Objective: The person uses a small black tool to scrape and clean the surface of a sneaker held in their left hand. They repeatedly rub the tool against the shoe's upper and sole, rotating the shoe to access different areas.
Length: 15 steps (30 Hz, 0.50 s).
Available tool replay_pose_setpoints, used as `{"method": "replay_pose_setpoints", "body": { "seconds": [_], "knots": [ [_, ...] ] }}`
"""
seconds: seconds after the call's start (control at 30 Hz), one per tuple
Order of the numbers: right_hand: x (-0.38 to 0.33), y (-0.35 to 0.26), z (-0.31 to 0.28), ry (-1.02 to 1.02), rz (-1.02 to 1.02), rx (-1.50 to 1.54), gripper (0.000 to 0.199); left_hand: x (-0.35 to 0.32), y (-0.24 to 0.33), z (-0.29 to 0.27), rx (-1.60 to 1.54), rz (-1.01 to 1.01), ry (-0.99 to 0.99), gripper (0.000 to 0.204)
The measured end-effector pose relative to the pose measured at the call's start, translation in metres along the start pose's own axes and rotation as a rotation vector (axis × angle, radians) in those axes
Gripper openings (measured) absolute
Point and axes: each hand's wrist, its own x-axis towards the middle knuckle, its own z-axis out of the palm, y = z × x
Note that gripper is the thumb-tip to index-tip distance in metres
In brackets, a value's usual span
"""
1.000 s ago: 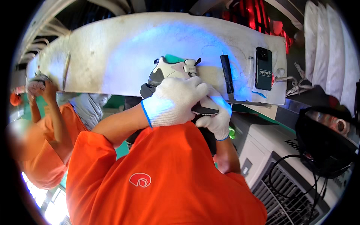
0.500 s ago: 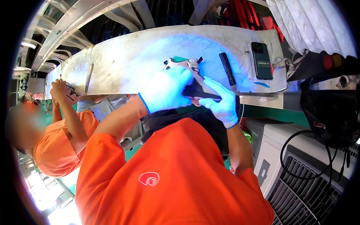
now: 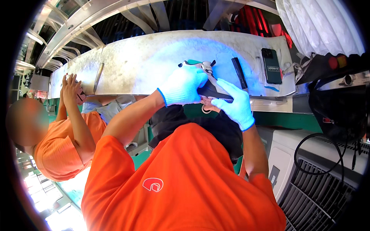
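Observation:
In front of me at the table's near edge is a dark and white shoe (image 3: 212, 91) with a green lining, its lined opening facing the far side. My left hand (image 3: 185, 85), in a white glove lit blue, is curled over the shoe's left side and hides much of it. My right hand (image 3: 236, 103), gloved too, grips the other end, fingers along the dark upper and thumb lower down. Beneath the shoe, a pale ring-shaped thing (image 3: 207, 109) shows beside bare fingertips or skin; I cannot make out which.
On the pale worktable (image 3: 127, 65) lie a black bar-shaped tool (image 3: 239, 73), a dark phone (image 3: 271, 66), a blue strip (image 3: 272, 88) and a slim metal tool (image 3: 98, 77). To my left a co-worker (image 3: 69, 142) holds a pinkish shoe (image 3: 80, 94). A black bag (image 3: 337, 104) hangs at right above a grey machine (image 3: 308, 184).
The view has shifted slightly, so table and hands sit a little farther right. Both my hands keep hold of the shoe. The co-worker's hands have changed position around their shoe.

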Motion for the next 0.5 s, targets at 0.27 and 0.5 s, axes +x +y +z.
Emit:
{"method": "replay_pose_setpoints", "body": {
  "seconds": [0.27, 0.5],
  "knots": [
    [0.020, -0.013, -0.001, 0.022, -0.136, -0.179, 0.076, 0.020, 0.007, -0.015, 0.025, -0.079, -0.237, 0.043],
    [0.017, -0.019, 0.012, 0.145, -0.075, -0.206, 0.059, 0.014, -0.003, 0.002, -0.077, 0.039, 0.044, 0.041]
  ]
}}
